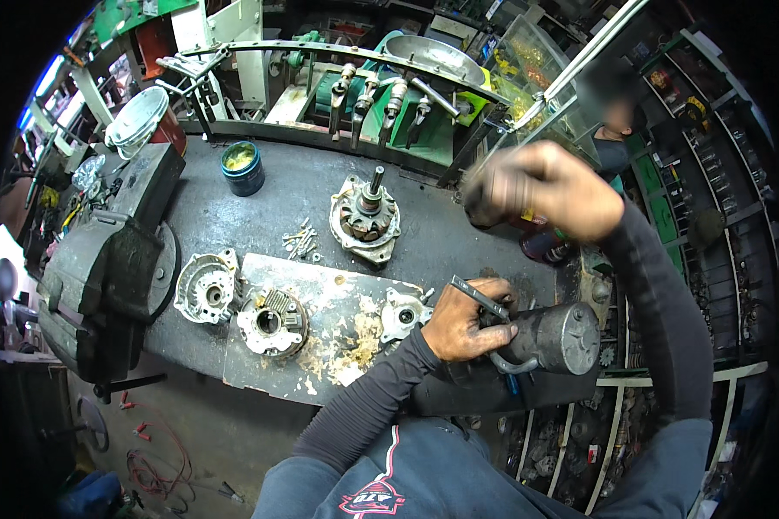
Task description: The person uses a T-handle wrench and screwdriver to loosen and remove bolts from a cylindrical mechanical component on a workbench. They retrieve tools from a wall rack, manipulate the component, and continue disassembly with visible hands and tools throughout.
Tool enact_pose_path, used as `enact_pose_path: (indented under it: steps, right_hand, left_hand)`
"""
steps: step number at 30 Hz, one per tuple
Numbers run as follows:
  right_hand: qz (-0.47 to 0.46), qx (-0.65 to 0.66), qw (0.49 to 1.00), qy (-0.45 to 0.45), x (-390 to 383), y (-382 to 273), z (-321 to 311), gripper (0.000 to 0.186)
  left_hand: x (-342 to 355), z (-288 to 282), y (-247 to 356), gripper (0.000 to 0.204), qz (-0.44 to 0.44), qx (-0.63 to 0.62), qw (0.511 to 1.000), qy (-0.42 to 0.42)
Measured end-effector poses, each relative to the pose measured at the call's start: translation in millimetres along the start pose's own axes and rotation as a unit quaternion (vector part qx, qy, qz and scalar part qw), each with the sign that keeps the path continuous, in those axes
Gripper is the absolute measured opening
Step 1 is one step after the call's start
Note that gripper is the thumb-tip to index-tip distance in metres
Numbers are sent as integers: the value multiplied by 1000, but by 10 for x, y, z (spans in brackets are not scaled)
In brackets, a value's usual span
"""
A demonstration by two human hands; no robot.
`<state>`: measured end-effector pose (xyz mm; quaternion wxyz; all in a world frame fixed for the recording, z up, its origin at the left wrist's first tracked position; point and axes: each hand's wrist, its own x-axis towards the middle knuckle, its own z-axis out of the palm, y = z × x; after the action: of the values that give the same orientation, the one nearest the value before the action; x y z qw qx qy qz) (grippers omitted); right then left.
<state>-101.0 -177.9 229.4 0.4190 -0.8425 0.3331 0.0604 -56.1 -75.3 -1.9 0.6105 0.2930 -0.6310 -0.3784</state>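
1. Closest to the camera: right hand (558, 186), blurred, raised above the right part of the dark grey bench (290, 177), fingers curled round a dark blurred object (485, 205); too smeared to tell its kind.
2. Below, left hand (469, 322), closed around a slim grey metal bar (478, 296), just beside a dark grey metal cylinder with a round end cap (569, 339); contact between bar and cylinder impossible to tell.
3. Cylinder lying on its side near the front right of the bench, end cap facing right; no clamp visible around it.
4. Possible trouble: bruised left fingers, from a swing of the dark object landing off the bar.
5. Also possible: cylinder rolling toward the bench's front edge, from a sideways push with too little support.
6. Just left of left hand, silver flanged end plate (402, 313) on a flat, white-patched board (316, 298); liable to be knocked by a slip of the wrist.
7. Farther back, finned metal rotor with an upright shaft (368, 216), near loose small silver bolts (300, 242); easily scattered by a stray sleeve.
8. Below the right hand, dark reddish bottle (543, 247); could topple if clipped by the forearm.
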Motion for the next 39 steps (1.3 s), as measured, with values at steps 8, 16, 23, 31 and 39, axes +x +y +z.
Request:
enact_pose_path:
  steps: [8,16,23,31,39]
  right_hand:
    - [-152,155,964,-153,730,500,565,69]
    - [-126,217,962,-105,1189,514,332,55]
    - [-71,263,934,-231,723,352,1050,58]
    - [-110,-299,933,-164,-387,-82,619,36]
    - [-152,-439,886,7,-876,145,1056,20]
  left_hand:
    - [-12,34,26,35,61,26,996,58]
    - [210,-114,48,28,60,-3,998,-10]
    - [130,40,-160,32,78,-22,997,4]
    - [61,7,-88,35,27,-89,996,11]
    - [268,-486,16,72,-92,-206,939,-259]
